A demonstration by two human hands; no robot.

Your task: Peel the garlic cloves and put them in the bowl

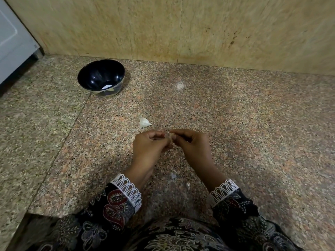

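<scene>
Patterned sleeves [116, 205] frame both hands above the granite counter [235, 124]. Left hand [148, 147] and right hand [192, 145] meet fingertip to fingertip, pinching one small garlic clove [170, 136] between them. Another clove [144, 122] lies just beyond; the black bowl [101, 77] sits well apart, far left.

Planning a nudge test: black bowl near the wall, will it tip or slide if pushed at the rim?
The bowl probably slides rather than tips: it sits upright on smooth polished counter. Its base looks narrower than its rim, so a high push might rock it. It looks nearly empty, so likely light.
</scene>
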